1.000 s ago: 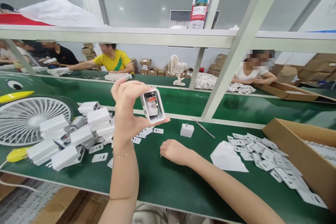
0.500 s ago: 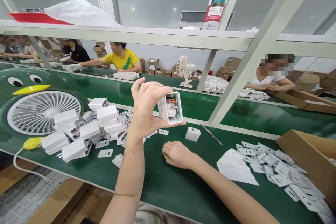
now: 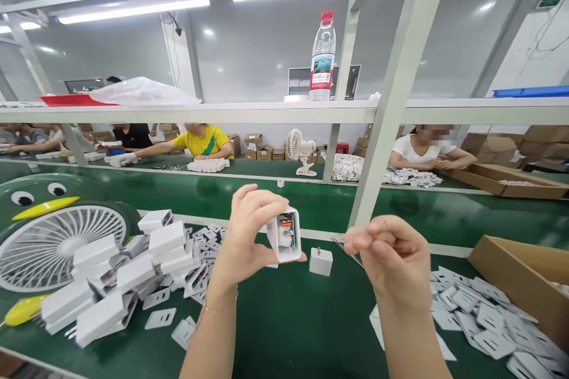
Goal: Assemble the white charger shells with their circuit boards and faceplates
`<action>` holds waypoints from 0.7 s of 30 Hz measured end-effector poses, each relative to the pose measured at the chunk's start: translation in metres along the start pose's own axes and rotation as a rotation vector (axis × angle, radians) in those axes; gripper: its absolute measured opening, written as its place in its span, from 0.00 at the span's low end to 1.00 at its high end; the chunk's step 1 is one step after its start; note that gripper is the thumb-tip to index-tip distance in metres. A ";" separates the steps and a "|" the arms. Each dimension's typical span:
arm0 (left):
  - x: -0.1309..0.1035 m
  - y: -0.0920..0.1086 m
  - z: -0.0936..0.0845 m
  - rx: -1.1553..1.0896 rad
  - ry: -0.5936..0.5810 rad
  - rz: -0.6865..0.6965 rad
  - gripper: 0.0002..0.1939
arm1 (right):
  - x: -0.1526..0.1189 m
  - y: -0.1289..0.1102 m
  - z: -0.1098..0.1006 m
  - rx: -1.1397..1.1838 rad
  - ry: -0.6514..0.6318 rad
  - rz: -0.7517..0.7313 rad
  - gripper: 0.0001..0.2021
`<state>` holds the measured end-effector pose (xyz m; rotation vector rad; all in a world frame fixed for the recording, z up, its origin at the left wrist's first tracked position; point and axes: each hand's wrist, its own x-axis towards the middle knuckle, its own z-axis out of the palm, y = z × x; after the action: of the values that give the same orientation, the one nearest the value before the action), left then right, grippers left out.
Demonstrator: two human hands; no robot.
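My left hand (image 3: 251, 234) holds up a white charger housing (image 3: 272, 238) between thumb and fingers. Its open end faces me, showing an orange-red USB port and circuit parts inside. To the right, my right hand (image 3: 391, 254) is raised with fingers curled and pinched together; whatever may be in them cannot be made out. Behind its fingertips, metal tweezers (image 3: 355, 259) lie on the green bench, partly hidden. A closed white charger (image 3: 320, 262) stands between the hands, prongs upward. On the left is a pile of open charger housings (image 3: 133, 272) with loose slotted face plates (image 3: 160, 318).
More face plates (image 3: 480, 314) lie at right beside a cardboard box (image 3: 524, 266). White paper (image 3: 377, 327) is under my right forearm. A green cartoon fan (image 3: 66, 243) stands at left. A slanted post (image 3: 386, 89) and shelf rise ahead; people sit across the green belt (image 3: 213, 189).
My right hand has risen from the bench to beside the tweezers, fingers now pinched. My left hand still holds the open housing. The view has tilted upward.
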<state>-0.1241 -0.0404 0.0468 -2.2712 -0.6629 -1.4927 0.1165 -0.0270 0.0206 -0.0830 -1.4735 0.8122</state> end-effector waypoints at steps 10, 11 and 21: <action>0.009 0.035 0.022 -0.071 -0.158 -0.210 0.31 | 0.009 0.001 0.003 -0.109 0.097 -0.144 0.07; 0.009 0.037 0.023 -0.076 -0.168 -0.223 0.31 | 0.008 -0.001 0.003 -0.089 0.099 -0.134 0.07; 0.011 0.045 0.024 -0.065 -0.229 -0.171 0.30 | 0.005 -0.014 0.015 -0.185 0.036 -0.147 0.18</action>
<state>-0.0773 -0.0636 0.0460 -2.5147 -0.9061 -1.3555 0.1088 -0.0408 0.0347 -0.1264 -1.4996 0.5524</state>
